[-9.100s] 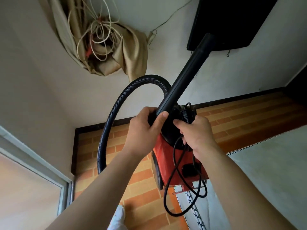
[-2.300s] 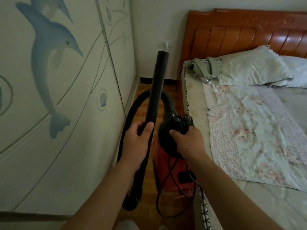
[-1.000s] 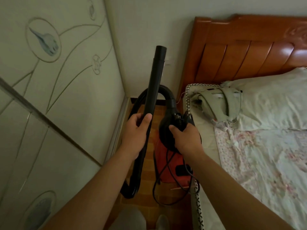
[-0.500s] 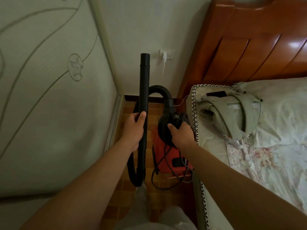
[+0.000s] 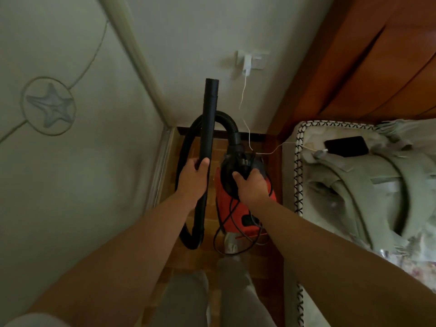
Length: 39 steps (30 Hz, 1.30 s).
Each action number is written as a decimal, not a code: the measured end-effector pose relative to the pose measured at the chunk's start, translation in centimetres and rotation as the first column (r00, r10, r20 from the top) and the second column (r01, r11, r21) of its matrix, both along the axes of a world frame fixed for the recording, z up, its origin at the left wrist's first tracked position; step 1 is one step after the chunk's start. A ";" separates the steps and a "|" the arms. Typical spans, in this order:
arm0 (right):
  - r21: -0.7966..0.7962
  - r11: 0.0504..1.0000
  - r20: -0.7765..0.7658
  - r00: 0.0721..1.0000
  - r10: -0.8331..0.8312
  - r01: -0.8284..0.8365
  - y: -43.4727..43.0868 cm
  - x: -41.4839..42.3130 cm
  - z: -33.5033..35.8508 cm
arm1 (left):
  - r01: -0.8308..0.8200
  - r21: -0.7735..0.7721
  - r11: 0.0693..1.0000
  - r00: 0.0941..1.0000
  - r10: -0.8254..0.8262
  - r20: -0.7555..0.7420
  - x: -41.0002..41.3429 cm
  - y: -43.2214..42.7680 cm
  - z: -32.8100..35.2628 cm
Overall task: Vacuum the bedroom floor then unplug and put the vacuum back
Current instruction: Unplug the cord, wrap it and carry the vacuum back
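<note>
The left hand (image 5: 192, 177) grips the black tube (image 5: 208, 138), held upright. Just beside it, the right hand (image 5: 253, 186) clutches the top of the red vacuum (image 5: 236, 208), low between wardrobe (image 5: 70, 161) and bed (image 5: 297, 185)

Wand (image 5: 209, 128) was smooth matt black plastic; hose (image 5: 227, 120) was ribbed black plastic. Vacuum body (image 5: 236, 217) was red plastic, slight gloss. Headboard (image 5: 365, 67) was varnished wood, glossy. Wardrobe door (image 5: 82, 173) was pale, matt, embossed. Floor (image 5: 200, 258) was brick-pattern tile. Bedding (image 5: 377, 197) was crumpled cloth. Phone (image 5: 346, 146) was glossy black.
</note>
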State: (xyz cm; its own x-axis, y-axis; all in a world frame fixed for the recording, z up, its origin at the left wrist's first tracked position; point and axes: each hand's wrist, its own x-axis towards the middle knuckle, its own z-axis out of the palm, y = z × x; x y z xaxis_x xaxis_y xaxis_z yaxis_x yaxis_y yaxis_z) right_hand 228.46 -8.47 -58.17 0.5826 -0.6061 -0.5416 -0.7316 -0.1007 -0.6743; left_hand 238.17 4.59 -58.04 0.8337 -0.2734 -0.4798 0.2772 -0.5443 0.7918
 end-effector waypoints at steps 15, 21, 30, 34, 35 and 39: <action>0.073 0.991 -0.116 0.988 -0.106 0.115 -5.1 14.8 -26.1 | 0.043 0.076 0.996 0.992 -0.033 -0.121 13.5 -7.6 -24.5; 0.126 0.983 -0.090 0.989 -0.121 0.132 -5.6 18.7 -34.9 | 0.090 0.099 0.991 0.981 -0.072 -0.179 17.7 -8.5 -33.8; 0.107 0.985 -0.089 0.988 -0.125 0.134 -6.2 22.3 -44.5 | 0.146 0.173 0.974 0.986 -0.127 -0.112 21.0 -8.7 -44.1; 0.108 0.984 -0.096 0.987 -0.130 0.140 -5.8 22.9 -46.9 | 0.140 0.225 0.964 0.984 -0.111 -0.139 22.1 -9.1 -47.5; 0.116 0.982 -0.102 0.985 -0.140 0.151 -5.7 23.0 -47.6 | 0.141 0.229 0.963 0.983 -0.109 -0.146 22.3 -9.3 -48.3; 0.135 0.969 -0.122 0.974 -0.192 0.208 -5.6 23.3 -49.7 | 0.144 0.201 0.969 0.979 -0.110 -0.172 22.8 -10.1 -50.4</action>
State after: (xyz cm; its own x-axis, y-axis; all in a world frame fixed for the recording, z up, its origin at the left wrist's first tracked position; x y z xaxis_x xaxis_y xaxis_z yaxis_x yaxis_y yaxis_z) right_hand 251.79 -14.07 -107.84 0.3913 -0.6141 -0.6854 -0.7956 0.1485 -0.5873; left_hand 261.00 -5.47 -108.48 0.7073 -0.2501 -0.6612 0.3073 -0.7335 0.6063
